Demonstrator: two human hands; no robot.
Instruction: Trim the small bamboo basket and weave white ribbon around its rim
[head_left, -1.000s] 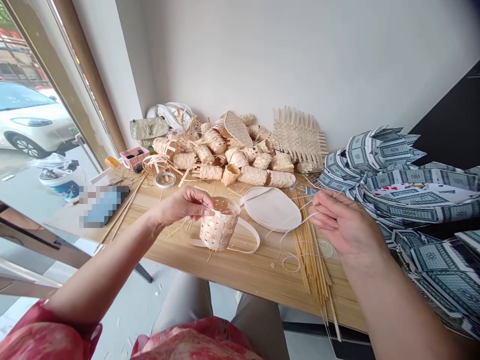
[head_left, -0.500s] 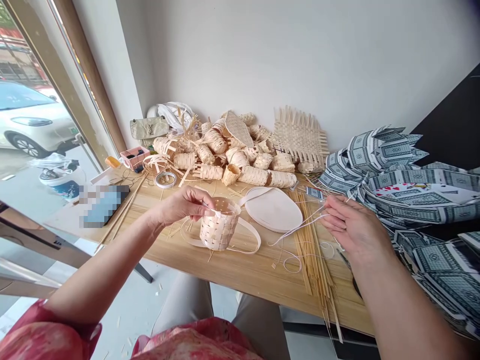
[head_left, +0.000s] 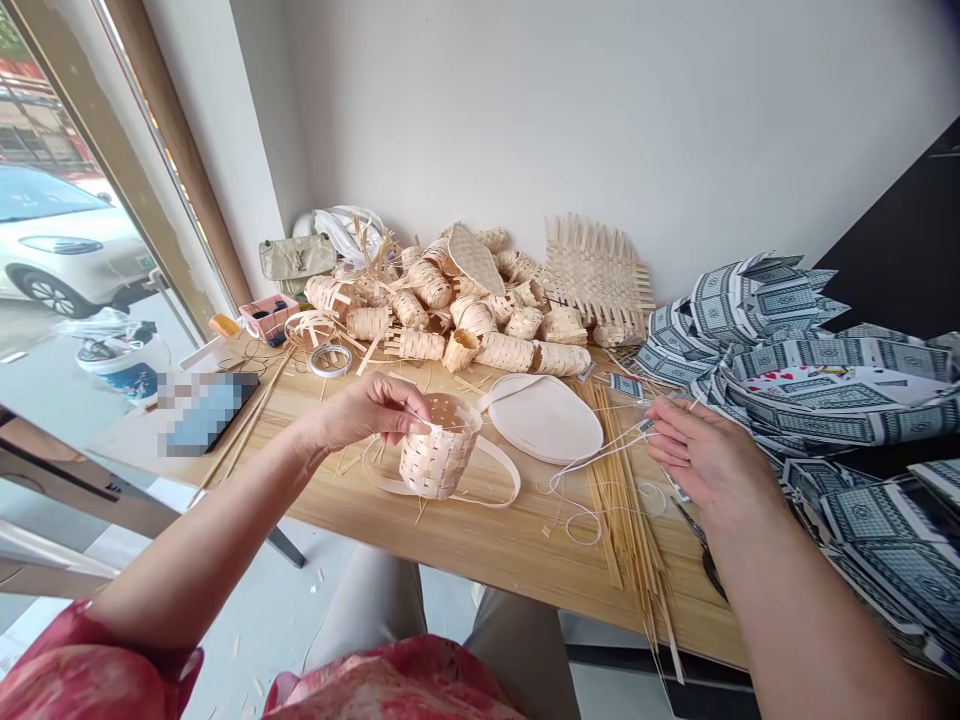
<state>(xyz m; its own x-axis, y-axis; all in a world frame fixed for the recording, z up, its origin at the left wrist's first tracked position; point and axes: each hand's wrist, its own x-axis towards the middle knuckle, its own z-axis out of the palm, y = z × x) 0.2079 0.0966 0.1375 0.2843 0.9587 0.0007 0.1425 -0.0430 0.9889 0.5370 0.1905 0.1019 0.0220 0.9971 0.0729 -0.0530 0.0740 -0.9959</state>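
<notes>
My left hand (head_left: 371,408) pinches the rim of a small woven basket (head_left: 437,465) made of pale flat strips, which stands upright on the wooden table. Out to the right, my right hand (head_left: 697,445) has its fingers closed on a thin white cord (head_left: 600,455). Lengths of this cord stretch back toward the basket and droop in loose loops on the tabletop. A thin light tip shows above the right fingers; what it is I cannot make out. Behind the basket lies a flat coil of pale strip (head_left: 546,425), with a loose end curling around the basket.
Thin tan splints (head_left: 619,490) lie right of centre, beside dark scissors (head_left: 709,560). A heap of woven tubes (head_left: 472,320) and a woven mat (head_left: 596,270) fill the back. Folded playing-card baskets (head_left: 765,310) crowd the right. A tape roll (head_left: 330,361) and a phone (head_left: 214,410) are at left.
The cord near the right hand has shifted a little in its drape. Both hands keep nearly the same place, and the scissors show more beside the right forearm.
</notes>
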